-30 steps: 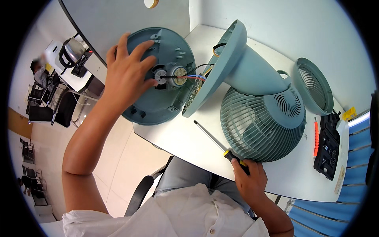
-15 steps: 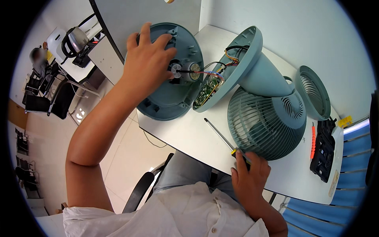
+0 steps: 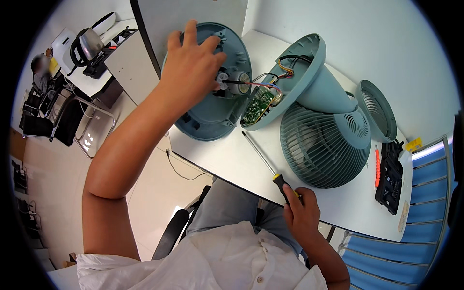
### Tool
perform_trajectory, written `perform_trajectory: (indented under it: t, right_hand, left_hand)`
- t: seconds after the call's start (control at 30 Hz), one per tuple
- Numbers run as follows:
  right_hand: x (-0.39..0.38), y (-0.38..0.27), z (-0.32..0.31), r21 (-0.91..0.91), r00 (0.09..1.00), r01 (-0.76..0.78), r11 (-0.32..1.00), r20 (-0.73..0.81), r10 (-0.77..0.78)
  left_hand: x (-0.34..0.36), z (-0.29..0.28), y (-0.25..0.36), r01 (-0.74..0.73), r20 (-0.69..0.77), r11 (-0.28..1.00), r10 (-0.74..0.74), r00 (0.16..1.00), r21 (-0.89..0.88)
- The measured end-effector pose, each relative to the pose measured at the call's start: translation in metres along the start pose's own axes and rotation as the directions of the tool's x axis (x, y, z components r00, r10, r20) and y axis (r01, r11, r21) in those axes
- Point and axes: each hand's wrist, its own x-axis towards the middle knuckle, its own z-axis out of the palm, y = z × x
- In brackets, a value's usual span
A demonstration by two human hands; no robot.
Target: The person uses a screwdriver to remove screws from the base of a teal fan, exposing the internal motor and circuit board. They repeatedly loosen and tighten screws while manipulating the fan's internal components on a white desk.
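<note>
My left hand (image 3: 191, 67) grips a round teal base plate (image 3: 205, 121) at the table's far left, fingers spread over its upper part. Its motor (image 3: 240, 82) has wires running to a circuit board (image 3: 256, 104) in the open, tilted underside of the fan's stand (image 3: 328, 89). The spherical grille (image 3: 321, 150) is joined to that stand and rests on the table. My right hand (image 3: 302, 212) is closed around the black-and-yellow handle of a screwdriver (image 3: 258, 154), near the front edge, its tip pointing away from me.
A separate round grille cover (image 3: 379, 108), a red-orange tool (image 3: 377, 164) and a black tool case (image 3: 389, 179) are at the white table's (image 3: 362, 215) right end. At left stand a neighbouring desk with a kettle (image 3: 87, 46), chairs (image 3: 65, 121) and another person (image 3: 41, 72).
My left hand and the plate have moved right and away from me, the plate now more tilted. More of the circuit board shows. My right hand shifted and closed again round the screwdriver handle.
</note>
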Motion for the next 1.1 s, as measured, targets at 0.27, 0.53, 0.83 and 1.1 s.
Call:
perform_trajectory:
  t: [0.27,0.53,0.83,1.1]
  right_hand:
    - [0.026,-0.008,0.009,0.01,0.994,0.056,0.998,-0.1,-0.054]
    - [0.028,-0.005,0.011,0.004,0.994,0.067,0.998,-0.091,-0.067]
    - [0.029,-0.003,0.012,0.015,0.997,0.052,0.999,-0.065,-0.051]
    - [0.0,0.001,-0.007,0.047,0.998,-0.066,0.997,0.015,0.065]
  left_hand:
    - [0.0,0.0,0.001,0.005,0.017,1.0,-0.005,1.0,0.023]
    - [-0.002,-0.001,0.001,-0.001,-0.006,1.0,0.002,1.0,0.016]
    - [-0.003,0.0,0.001,-0.002,-0.018,1.0,0.002,1.0,-0.007]
    - [-0.004,-0.002,0.004,-0.035,-0.082,0.997,0.029,0.996,-0.064]
